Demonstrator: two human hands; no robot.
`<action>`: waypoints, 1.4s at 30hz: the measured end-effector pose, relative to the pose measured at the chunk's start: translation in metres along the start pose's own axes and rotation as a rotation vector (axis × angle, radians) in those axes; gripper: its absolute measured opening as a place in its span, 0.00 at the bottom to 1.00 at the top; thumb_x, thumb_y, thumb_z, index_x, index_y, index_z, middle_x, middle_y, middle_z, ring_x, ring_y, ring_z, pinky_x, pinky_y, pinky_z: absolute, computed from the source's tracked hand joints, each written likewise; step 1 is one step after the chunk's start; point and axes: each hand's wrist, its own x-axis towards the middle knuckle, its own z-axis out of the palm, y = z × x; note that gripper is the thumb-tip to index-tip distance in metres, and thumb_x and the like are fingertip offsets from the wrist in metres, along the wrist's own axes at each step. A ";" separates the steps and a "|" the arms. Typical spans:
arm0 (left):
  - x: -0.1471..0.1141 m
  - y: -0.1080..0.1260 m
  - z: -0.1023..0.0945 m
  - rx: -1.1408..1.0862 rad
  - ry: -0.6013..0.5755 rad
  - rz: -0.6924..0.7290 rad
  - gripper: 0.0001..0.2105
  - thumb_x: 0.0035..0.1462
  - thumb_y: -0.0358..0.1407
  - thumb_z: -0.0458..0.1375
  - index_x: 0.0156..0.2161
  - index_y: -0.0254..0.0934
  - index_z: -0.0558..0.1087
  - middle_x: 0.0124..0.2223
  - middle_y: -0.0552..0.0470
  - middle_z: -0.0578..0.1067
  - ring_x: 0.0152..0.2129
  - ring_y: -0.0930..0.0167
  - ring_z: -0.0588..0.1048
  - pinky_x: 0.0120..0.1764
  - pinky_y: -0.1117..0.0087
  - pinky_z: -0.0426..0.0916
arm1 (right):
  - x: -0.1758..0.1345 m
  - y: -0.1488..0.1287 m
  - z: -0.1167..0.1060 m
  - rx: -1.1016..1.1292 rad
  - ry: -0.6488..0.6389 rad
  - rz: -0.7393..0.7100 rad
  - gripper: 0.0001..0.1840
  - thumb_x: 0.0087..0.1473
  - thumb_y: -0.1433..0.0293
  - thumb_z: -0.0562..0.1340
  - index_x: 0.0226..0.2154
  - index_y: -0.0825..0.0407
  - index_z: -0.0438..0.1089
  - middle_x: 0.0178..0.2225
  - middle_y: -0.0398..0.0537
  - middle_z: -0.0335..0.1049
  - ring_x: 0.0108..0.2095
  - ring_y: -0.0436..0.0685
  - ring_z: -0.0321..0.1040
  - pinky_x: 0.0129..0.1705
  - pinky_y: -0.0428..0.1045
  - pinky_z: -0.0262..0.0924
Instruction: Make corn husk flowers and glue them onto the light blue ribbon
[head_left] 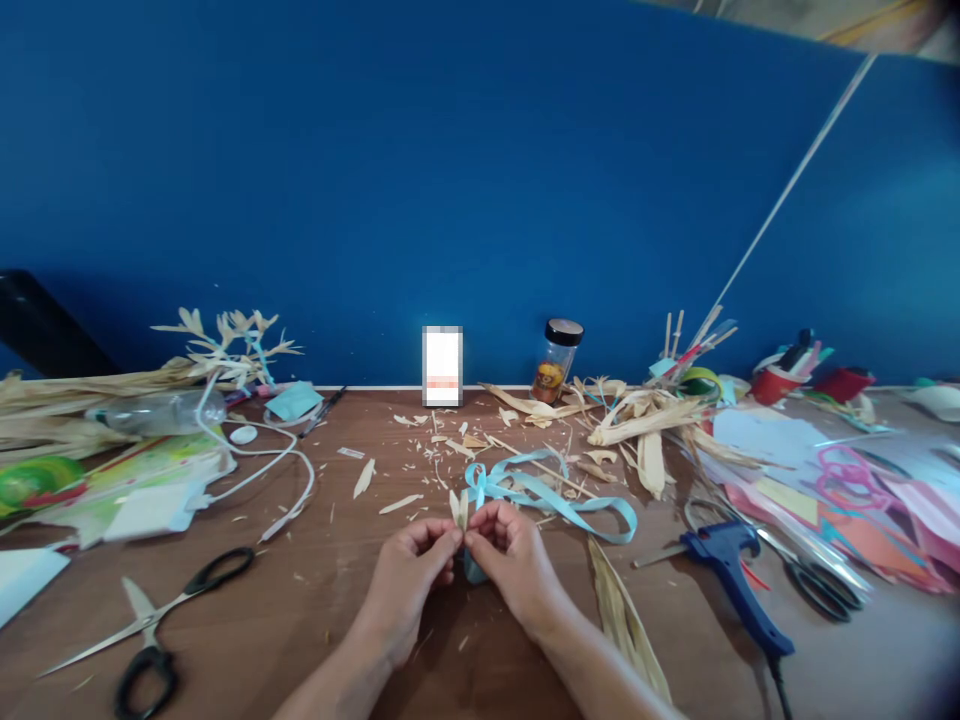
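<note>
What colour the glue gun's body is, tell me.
The glue gun's body is blue; it shows best in the head view.

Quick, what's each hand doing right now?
Left hand: closed, thumb and fingers pinching the small pale husk piece.
Right hand: closed, pinching at the same piece from the other side.

- We see a blue wall panel (pixel 375 180) filling most of the view behind the table (pixel 300 620).
- We find a thin pale line (pixel 795 180) slanting up to the right across the blue.
- Along the panel's foot we notice a narrow whitish strip (pixel 367 388).
- We make out a blurred beige-grey area with a yellowish band (pixel 877 22) past the panel's top edge, upper right.
- Our tabletop is brown, with a paler sheen at right.
</note>
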 end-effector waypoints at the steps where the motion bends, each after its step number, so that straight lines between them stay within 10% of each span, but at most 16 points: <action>1: 0.000 0.000 0.000 0.003 -0.003 0.006 0.09 0.41 0.38 0.62 0.25 0.32 0.71 0.20 0.58 0.66 0.17 0.80 0.60 0.21 0.79 0.57 | 0.000 -0.001 0.000 0.000 -0.001 -0.005 0.04 0.43 0.73 0.60 0.27 0.54 0.64 0.22 0.39 0.63 0.23 0.47 0.58 0.26 0.43 0.53; 42: -0.001 0.003 -0.002 -0.011 -0.093 -0.017 0.13 0.42 0.40 0.62 0.32 0.34 0.77 0.22 0.55 0.69 0.18 0.79 0.61 0.23 0.79 0.58 | 0.000 0.002 -0.005 0.019 -0.004 0.025 0.07 0.44 0.71 0.61 0.31 0.53 0.64 0.23 0.40 0.66 0.24 0.48 0.61 0.27 0.43 0.55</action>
